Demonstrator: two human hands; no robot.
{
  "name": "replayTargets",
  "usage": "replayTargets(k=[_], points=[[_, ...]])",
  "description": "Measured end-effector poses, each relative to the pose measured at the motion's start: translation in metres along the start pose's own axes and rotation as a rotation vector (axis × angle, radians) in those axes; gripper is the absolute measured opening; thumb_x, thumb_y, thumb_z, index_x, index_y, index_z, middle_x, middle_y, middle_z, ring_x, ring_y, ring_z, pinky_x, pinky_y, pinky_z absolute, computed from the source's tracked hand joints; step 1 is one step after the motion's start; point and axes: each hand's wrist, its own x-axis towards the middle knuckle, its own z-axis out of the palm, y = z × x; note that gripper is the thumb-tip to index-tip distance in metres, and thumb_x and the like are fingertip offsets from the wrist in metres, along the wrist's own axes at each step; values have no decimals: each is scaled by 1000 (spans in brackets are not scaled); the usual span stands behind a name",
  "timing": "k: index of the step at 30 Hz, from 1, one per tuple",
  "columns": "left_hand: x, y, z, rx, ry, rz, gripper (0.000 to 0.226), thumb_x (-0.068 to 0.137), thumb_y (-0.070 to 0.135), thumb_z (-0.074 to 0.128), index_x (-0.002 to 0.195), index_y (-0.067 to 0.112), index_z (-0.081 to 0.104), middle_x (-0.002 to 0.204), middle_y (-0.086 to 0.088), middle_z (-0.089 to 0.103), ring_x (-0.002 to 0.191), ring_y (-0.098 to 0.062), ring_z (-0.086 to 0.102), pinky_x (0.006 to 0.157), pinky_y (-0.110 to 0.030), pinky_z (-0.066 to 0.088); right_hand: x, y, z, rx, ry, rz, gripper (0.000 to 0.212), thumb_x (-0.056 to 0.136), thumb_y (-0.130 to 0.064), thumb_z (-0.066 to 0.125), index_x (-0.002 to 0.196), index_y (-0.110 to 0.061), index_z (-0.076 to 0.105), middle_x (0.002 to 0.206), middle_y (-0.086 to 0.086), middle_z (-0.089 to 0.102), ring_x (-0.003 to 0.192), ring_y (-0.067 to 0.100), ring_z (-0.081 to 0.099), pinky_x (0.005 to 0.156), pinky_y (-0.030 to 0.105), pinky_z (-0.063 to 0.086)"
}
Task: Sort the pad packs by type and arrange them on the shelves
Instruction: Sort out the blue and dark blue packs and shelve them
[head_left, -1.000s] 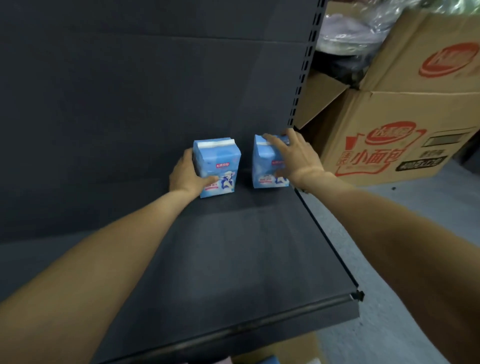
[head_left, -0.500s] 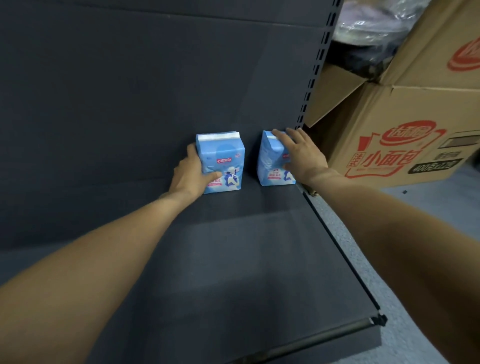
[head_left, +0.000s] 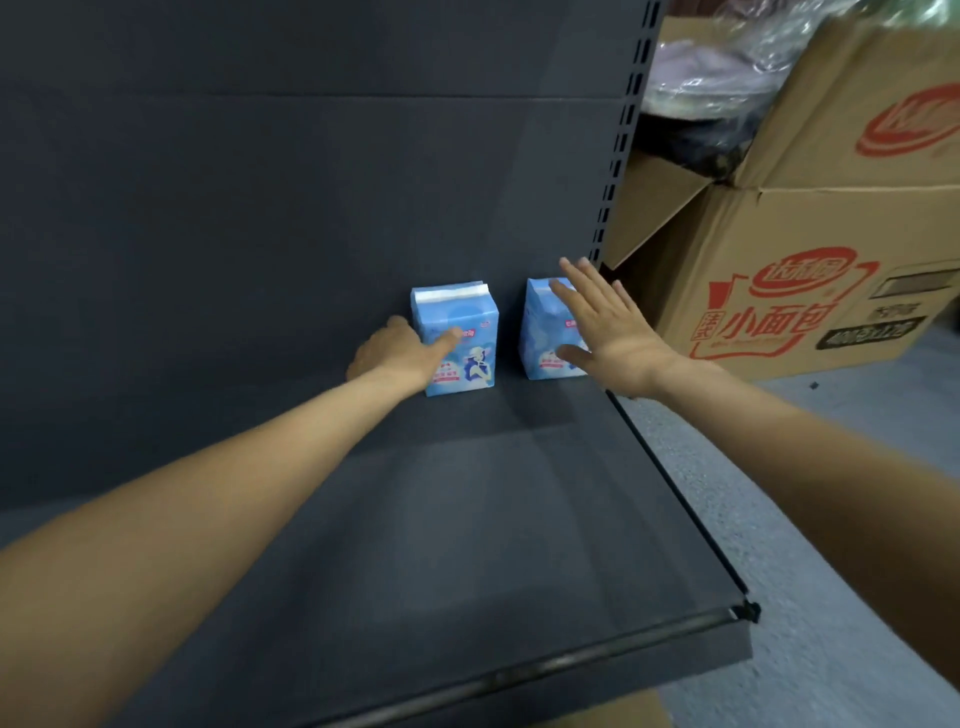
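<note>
Two light-blue pad packs stand upright at the back of a dark shelf (head_left: 467, 519), a small gap between them. My left hand (head_left: 395, 353) grips the left pack (head_left: 465, 332) from its left side, thumb across its front. My right hand (head_left: 608, 327) hovers in front of the right pack (head_left: 540, 332), fingers straight and spread, palm toward the pack and partly hiding it. Whether the palm touches the pack is unclear.
The shelf's slotted upright (head_left: 618, 156) rises at the right end, close behind the right pack. Beyond it stand stacked cardboard boxes (head_left: 810, 270) with red print and a plastic bag (head_left: 727, 67) on top. Grey floor (head_left: 831, 519) lies to the right of the shelf edge.
My right hand has released the right pack and straightened its fingers, pulling slightly away. The left hand still holds the left pack. The view has moved closer.
</note>
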Motion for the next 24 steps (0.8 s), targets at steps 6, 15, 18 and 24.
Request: replayTargets(k=[6,15,18,24], points=[[-125,-2,-54,-554,-252,227,5,93,26,57,97,26,60,107,1,69,95,-10,64,85,-29,48,-107,-51,-38,464,-34,-94,36,92,-30,58,126,-16,58,127,-3,58,120,5,47,97,6,27],[-242,-34,-71,-100,-451,597,15,85,32,64,93,42,56,97,18,68,91,4,62,86,-26,47,-252,-128,-43,483,-523,11,52,88,-55,51,131,-26,53,133,-11,55,121,4,48,96,12,31],[-273,-39,-73,105,-386,694,27,82,47,55,108,42,55,108,25,63,104,3,57,93,-32,46,-285,-142,-31,466,-468,60,50,88,-46,60,132,-24,51,135,-5,54,122,11,49,96,14,31],[-316,-71,-46,575,-338,768,50,91,51,45,139,35,37,140,9,46,128,-16,40,105,-30,27,-345,-164,-9,437,-316,117,66,73,-71,32,121,-32,54,116,-8,59,111,14,51,93,28,40]])
